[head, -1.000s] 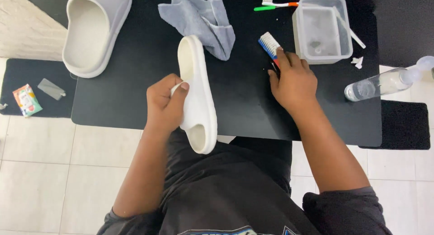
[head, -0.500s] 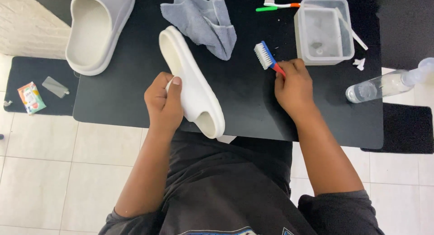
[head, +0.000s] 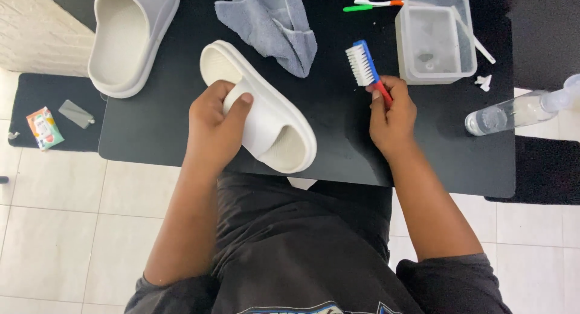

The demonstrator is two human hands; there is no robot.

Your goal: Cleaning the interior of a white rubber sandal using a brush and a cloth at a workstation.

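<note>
White slide sandal point(head: 266, 118) was gripped across its strap by the left hand point(head: 214, 127), sole down at the near edge of the black surface point(head: 338, 133), footbed up. Blue-and-red scrub brush point(head: 366, 65) was clamped in the right hand point(head: 393, 112), bristles raised clear of the sandal. Step judged: scrubbing about to start; brush needs bringing across onto the footbed while the sandal is braced. Second sandal point(head: 124, 39), grey cloth point(head: 272, 27), clear plastic tub point(head: 436, 39), toothbrush point(head: 370, 3) and spray bottle point(head: 519, 112) were noted on the surface. White tiled floor point(head: 54, 229), dark mat point(head: 36, 102) to the left.
</note>
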